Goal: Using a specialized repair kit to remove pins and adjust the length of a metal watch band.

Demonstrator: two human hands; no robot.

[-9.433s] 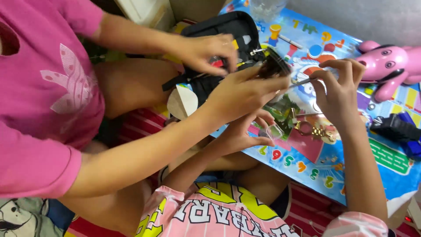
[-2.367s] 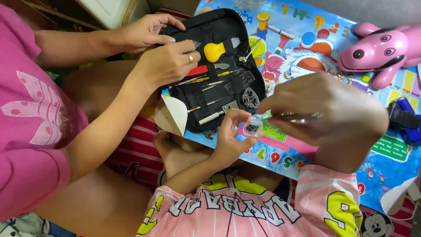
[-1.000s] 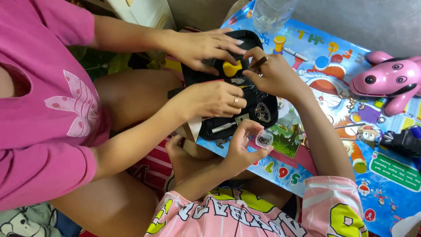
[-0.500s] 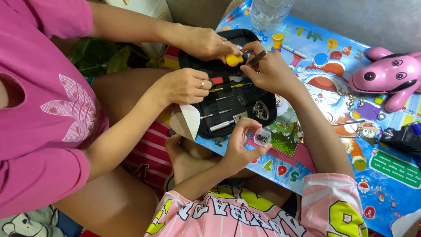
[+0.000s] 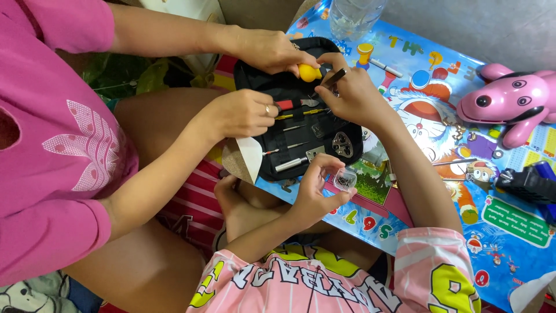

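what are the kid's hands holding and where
Left hand pinches a small clear box by its edges; right hand grips a slim dark tool near its lower end, over the black tool case.

Pink pinstriped jersey (image 5: 347, 290) — short sleeves (image 5: 434, 272) (yellow, black-edged lettering across chest)

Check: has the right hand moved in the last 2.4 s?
Yes. The right hand went from beside the clear box up to the tool case's far end, by the yellow bulb.

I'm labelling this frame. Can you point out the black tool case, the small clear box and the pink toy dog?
black tool case (image 5: 301, 139): head view, on its open inner panel.
small clear box (image 5: 346, 179): head view, on its lid.
pink toy dog (image 5: 509, 101): head view, on its head.
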